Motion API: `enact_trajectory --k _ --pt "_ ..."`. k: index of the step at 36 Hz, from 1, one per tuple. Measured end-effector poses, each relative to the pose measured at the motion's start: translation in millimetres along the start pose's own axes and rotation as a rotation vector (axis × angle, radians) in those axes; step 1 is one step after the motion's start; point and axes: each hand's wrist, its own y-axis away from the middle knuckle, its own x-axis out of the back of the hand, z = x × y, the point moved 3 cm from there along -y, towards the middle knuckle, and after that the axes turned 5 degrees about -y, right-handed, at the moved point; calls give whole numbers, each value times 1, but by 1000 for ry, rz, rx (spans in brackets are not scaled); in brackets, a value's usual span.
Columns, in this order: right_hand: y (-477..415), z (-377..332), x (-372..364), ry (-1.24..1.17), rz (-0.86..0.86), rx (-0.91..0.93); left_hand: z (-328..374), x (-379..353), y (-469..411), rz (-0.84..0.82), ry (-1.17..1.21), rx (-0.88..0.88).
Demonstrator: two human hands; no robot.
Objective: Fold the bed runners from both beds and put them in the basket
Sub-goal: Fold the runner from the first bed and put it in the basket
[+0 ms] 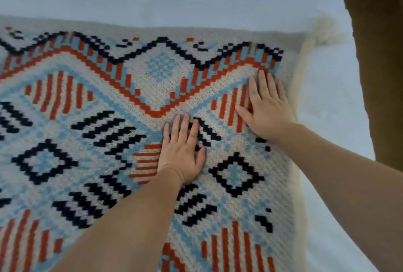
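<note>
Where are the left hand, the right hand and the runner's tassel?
left hand (182, 158): head view, back of the hand.
right hand (269, 110): head view, back of the hand.
tassel (326, 28): head view, fluffy end.

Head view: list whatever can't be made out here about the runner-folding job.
Bed runner: cut off by the left and bottom edges; full length unknown.
Runner beneath left hand, right hand and forearms: hidden.
Basket, second bed: outside the frame.
Brown shape, top right: cropped, unidentifiable.
Corner tassel: blurred.
</note>
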Motion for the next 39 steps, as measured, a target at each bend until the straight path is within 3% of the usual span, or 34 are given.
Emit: enact_trajectory --k 8,14,17,24,30,32,34,36,39 --pt "-89 35 41 -27 64 -67 -7 -16 -7 96 11 -31" --pt "-111 51 72 50 196 -117 -10 -18 -8 147 18 -63" --pt "-109 48 89 125 266 -51 -12 -18 -9 159 8 -70" --pt "-48 51 103 -139 333 118 -11 -14 -7 158 34 -71" --pt "34 43 111 -174 230 124 -4 25 8 96 133 -5" --pt "57 37 112 -171 218 113 -7 51 19 216 334 62" --pt "77 28 112 -158 221 104 -19 85 32 443 498 173" --pt "96 18 113 -148 226 102 -33 125 39 625 449 205" --pt "124 4 118 -128 224 86 -46 169 29 475 122 98"
